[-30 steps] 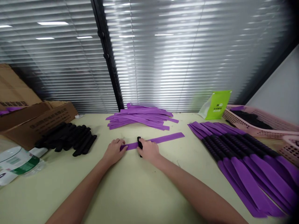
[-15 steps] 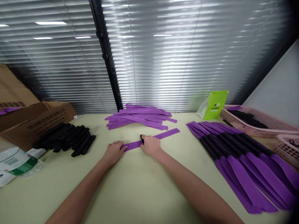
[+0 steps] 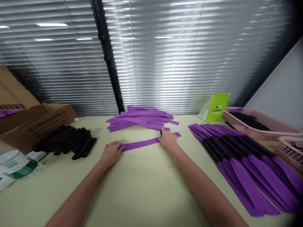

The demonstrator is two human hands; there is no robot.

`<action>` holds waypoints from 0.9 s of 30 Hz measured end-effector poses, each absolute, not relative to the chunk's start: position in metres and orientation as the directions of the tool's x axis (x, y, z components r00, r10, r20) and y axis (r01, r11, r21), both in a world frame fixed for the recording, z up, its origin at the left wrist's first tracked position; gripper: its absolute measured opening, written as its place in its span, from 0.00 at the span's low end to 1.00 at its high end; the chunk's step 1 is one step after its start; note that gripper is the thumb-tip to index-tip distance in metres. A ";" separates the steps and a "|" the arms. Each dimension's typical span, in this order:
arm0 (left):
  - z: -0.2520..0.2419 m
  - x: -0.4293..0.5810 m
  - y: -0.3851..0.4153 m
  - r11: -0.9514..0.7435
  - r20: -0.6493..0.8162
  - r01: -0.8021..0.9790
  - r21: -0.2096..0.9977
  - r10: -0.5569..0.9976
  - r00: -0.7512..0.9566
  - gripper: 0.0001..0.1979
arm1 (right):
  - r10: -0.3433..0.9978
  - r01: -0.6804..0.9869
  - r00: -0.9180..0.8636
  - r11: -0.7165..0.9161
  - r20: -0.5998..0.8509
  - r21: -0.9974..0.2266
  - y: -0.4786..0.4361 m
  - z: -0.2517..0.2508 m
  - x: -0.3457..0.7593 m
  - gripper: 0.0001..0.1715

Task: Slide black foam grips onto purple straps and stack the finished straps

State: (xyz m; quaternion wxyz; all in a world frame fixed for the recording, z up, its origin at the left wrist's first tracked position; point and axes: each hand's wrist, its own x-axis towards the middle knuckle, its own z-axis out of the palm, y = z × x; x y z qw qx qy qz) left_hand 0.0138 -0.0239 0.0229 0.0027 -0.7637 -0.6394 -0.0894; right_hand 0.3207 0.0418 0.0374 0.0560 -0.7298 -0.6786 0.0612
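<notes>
A flat purple strip (image 3: 140,144) lies slightly slanted across the middle of the table. My left hand (image 3: 112,153) grips its left end, thumb on top and fingers curled. Toward the strip's other end, my right hand (image 3: 168,139) is closed around a small black object (image 3: 161,132), mostly hidden by the fingers, and rests on the strip. The strip's right tip sticks out past that hand. Just behind lies a loose pile of similar purple strips (image 3: 142,119). Small dark specks dot the table below the strip.
At left are black ridged grips (image 3: 78,142), a cardboard box (image 3: 47,121) and a clear container with a green label (image 3: 20,164). To the right lie purple strips with black grips (image 3: 239,151), a green pouch (image 3: 217,107) and pink baskets (image 3: 272,134). Window blinds stand behind.
My right hand has slid right along the strip with the small black object. More of the strip's middle shows, and dark specks have appeared below it. My left hand has shifted slightly left.
</notes>
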 end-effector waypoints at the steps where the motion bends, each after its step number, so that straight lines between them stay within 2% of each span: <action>1: 0.022 0.013 -0.024 -0.197 0.151 0.973 0.116 0.972 0.179 0.15 | 0.997 0.985 0.073 -0.074 -0.009 -0.157 0.041 0.037 0.319 0.24; 6: 0.018 0.014 -0.021 -0.274 0.201 0.946 0.170 0.950 0.239 0.16 | 0.999 0.982 0.036 -0.030 0.028 -0.188 0.033 0.046 0.305 0.22; 11: 0.015 0.022 -0.024 -0.408 0.208 0.882 0.235 0.908 0.364 0.16 | 0.981 0.944 -0.180 0.194 0.073 -0.265 0.006 0.053 0.265 0.22; 16: 0.018 0.023 -0.025 -0.428 0.163 0.872 0.239 0.903 0.398 0.17 | 0.945 0.920 -0.327 0.317 -0.004 -0.230 -0.013 0.046 0.237 0.22; 19: 0.018 0.017 -0.022 -0.375 0.157 0.904 0.206 0.924 0.348 0.17 | 0.953 0.939 -0.298 0.284 -0.049 -0.193 -0.008 0.044 0.245 0.22; 24: 0.021 -0.001 -0.014 -0.223 0.166 0.946 0.237 0.968 0.187 0.17 | 0.986 0.970 -0.144 0.123 -0.085 -0.208 0.015 0.047 0.280 0.25; 27: 0.024 -0.016 -0.009 -0.148 0.164 0.965 0.216 0.980 0.114 0.17 | 0.994 0.978 -0.069 0.050 -0.087 -0.203 0.026 0.046 0.301 0.26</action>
